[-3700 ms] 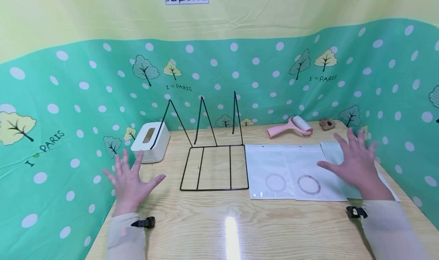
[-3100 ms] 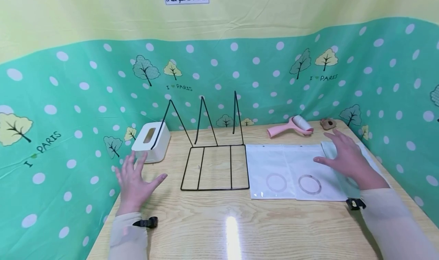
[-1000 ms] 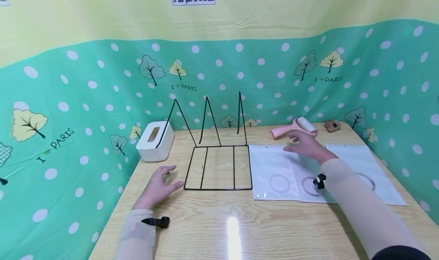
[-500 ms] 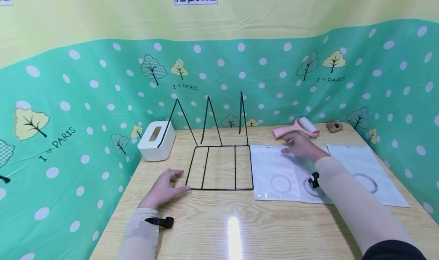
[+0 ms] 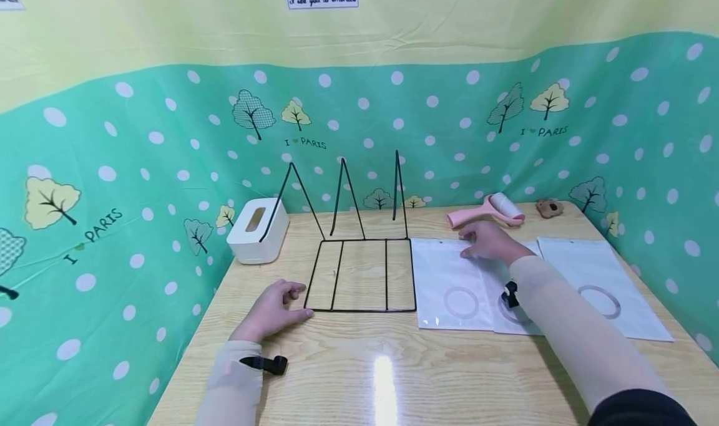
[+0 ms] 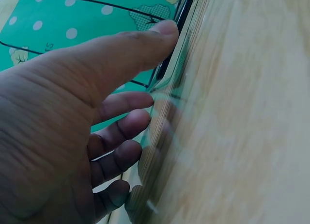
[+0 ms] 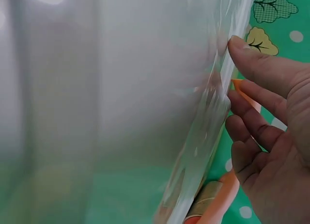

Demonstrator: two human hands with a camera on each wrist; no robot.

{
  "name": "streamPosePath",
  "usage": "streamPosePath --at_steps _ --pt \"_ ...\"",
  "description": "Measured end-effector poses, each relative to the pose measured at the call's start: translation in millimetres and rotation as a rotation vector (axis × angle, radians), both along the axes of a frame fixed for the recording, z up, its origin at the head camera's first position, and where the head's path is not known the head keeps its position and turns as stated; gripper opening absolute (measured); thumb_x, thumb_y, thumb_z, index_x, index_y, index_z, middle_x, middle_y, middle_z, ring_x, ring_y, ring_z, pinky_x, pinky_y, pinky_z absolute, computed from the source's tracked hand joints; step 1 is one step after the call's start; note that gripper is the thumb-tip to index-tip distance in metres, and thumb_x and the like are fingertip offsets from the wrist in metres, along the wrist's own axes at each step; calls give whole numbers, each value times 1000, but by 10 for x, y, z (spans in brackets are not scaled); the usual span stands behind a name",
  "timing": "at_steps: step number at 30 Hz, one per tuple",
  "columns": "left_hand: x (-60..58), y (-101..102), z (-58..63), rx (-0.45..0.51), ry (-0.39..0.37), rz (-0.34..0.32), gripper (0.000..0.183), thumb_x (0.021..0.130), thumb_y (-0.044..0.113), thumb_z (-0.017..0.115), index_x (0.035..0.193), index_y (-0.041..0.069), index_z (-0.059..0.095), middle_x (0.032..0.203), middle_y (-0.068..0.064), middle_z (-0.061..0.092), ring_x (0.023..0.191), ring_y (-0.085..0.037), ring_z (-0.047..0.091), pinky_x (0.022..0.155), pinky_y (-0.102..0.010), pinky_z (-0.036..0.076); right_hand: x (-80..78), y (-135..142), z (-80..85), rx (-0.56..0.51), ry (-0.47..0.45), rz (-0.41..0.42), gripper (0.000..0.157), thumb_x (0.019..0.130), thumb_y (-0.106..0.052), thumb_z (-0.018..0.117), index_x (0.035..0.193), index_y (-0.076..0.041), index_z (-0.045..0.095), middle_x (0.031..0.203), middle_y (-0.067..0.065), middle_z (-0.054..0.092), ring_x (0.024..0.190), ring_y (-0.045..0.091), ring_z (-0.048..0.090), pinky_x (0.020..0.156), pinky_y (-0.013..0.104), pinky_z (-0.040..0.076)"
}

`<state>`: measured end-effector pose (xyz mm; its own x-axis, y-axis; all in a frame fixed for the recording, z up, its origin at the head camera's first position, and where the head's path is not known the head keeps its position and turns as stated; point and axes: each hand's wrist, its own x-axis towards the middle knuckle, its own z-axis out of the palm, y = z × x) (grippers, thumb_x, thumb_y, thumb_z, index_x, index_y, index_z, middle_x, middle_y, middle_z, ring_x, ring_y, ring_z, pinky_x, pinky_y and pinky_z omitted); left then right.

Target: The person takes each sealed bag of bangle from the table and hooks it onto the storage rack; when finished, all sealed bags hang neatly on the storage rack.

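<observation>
A black wire rack [image 5: 359,311] with three upright pointed loops stands on the table. My left hand [image 5: 271,310] rests at its front left corner, thumb tip by the front wire and the other fingers loosely bent near the tabletop. In the left wrist view the thumb [image 6: 121,52] lies against the dark wire, apart from the fingers. My right hand [image 5: 489,240] is at the top edge of the leftmost translucent zip bag [image 5: 444,276]. In the right wrist view its thumb [image 7: 261,61] and bent fingertips touch the zip edge [image 7: 220,83] at separate spots.
A second zip bag [image 5: 497,289] and a third [image 5: 595,276] lie to the right, each bag marked with a ring. Behind them lie a pink lint roller [image 5: 485,211] and a small brown object [image 5: 548,208]. A white tissue box [image 5: 258,231] stands left of the rack.
My left hand has come in rightward to the rack's corner. My right hand has swung left from the right-hand bag to the leftmost bag's top edge. The rack and bags look unmoved.
</observation>
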<state>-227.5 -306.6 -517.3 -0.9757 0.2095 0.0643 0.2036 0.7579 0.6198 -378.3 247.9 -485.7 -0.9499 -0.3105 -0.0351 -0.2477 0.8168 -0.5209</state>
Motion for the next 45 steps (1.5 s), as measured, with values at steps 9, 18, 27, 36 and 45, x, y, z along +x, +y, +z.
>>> streamPosePath --at_steps 9,18,27,36,45 --pt "12 43 21 -11 0 5 67 76 44 95 130 12 71 102 1 59 89 -18 52 80 -36 46 14 -106 27 158 129 59 52 77 -19 96 121 0 75 117 14 74 105 32 65 97 53 50" --pt "17 41 18 -23 0 7 64 77 41 95 130 12 71 102 2 59 89 -17 52 80 -35 46 -36 -154 -12 179 139 46 22 78 -15 93 94 -11 78 82 -2 69 76 21 58 75 40 48" --pt "9 37 14 -23 2 4 64 77 42 95 130 13 71 102 2 59 88 -17 52 79 -35 47 4 -132 5 28 58 1 13 87 -15 87 94 -12 76 85 0 71 77 21 62 71 39 52" --pt "-4 26 -3 -29 6 -1 64 77 41 95 130 13 71 101 3 58 87 -16 51 78 -34 46 33 -102 67 -120 -5 -23 9 93 -18 83 97 -12 78 94 2 73 83 23 60 72 38 51" --pt "-1 34 -5 -14 19 -7 60 77 36 96 127 13 71 100 4 58 87 -16 52 79 -34 46 107 -74 195 -195 -4 -50 9 94 -25 82 96 -17 79 95 0 73 84 22 60 72 36 50"
